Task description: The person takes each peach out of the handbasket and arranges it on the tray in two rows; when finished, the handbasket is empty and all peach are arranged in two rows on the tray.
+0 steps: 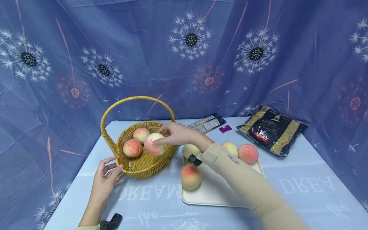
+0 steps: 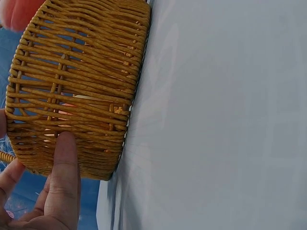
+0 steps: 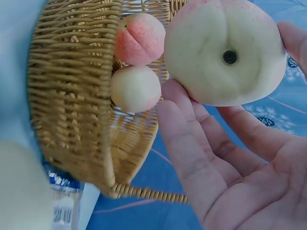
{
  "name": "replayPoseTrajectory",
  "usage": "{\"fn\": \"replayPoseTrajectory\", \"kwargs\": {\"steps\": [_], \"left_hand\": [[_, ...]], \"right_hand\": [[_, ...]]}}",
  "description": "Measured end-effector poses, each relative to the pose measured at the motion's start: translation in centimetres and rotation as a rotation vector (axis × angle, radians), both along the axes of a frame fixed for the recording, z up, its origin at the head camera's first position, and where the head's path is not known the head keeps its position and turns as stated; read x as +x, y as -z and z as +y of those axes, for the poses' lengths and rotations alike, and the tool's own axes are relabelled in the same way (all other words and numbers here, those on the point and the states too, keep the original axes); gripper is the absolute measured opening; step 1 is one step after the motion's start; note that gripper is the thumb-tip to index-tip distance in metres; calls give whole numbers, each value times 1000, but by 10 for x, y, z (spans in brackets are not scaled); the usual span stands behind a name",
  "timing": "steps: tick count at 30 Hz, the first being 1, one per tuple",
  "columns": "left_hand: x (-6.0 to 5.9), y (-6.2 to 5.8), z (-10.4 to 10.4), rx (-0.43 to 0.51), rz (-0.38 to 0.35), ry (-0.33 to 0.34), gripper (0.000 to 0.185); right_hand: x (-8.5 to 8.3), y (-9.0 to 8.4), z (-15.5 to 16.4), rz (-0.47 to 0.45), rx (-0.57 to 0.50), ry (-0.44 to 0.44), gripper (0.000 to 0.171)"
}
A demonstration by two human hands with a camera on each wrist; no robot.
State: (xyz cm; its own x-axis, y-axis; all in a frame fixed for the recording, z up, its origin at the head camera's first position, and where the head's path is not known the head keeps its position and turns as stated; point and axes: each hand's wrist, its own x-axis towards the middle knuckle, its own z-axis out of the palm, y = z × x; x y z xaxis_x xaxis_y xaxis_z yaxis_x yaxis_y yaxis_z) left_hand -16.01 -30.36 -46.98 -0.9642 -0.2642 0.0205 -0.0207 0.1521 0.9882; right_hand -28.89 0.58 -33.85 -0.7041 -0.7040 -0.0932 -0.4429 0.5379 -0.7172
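1. Peach (image 1: 149, 146), pale with a pink blush, is pinched between the thumb and fingers of the right hand (image 1: 179, 133), over the basket (image 1: 143, 174).
2. Two more peaches (image 1: 132, 148) sit inside that woven basket, toward its back and left, under the arched handle (image 1: 138, 98).
3. At the basket's front left, the left hand (image 1: 104, 180) has its fingers spread, touching the rim and outer wall.
4. Right of the basket, a white tray (image 1: 212, 195) carries four peach-like fruits (image 1: 191, 177), some partly hidden by the sleeve (image 1: 244, 179).
5. Behind the tray, a small purple packet (image 1: 225, 128) lies near a long dark packet (image 1: 207, 124).
6. Farther right, a dark pasta bag (image 1: 271, 129) lies on the pale blue surface (image 1: 155, 204).
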Motion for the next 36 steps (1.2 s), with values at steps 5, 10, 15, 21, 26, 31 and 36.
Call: {"fn": "replayPoseTrajectory", "kwargs": {"steps": [5,10,15,21,26,31,36], "left_hand": [[0,2,1,2,10,-5,53],[0,3,1,4,25,4,54],[1,3,0,28,32,13,55],[0,3,0,35,32,15,55],[0,3,1,39,32,21,55],[1,3,1,65,43,29,52],[1,3,1,83,55,25,50]], "right_hand": [[7,2,22,30,-36,12,52],[17,4,42,14,-113,39,48],[24,13,62,38,-153,93,48],[35,21,87,54,-190,161,52],[48,27,109,11,-254,207,55],[59,36,129,-7,-297,231,56],[66,50,143,0,-313,263,57]]}}
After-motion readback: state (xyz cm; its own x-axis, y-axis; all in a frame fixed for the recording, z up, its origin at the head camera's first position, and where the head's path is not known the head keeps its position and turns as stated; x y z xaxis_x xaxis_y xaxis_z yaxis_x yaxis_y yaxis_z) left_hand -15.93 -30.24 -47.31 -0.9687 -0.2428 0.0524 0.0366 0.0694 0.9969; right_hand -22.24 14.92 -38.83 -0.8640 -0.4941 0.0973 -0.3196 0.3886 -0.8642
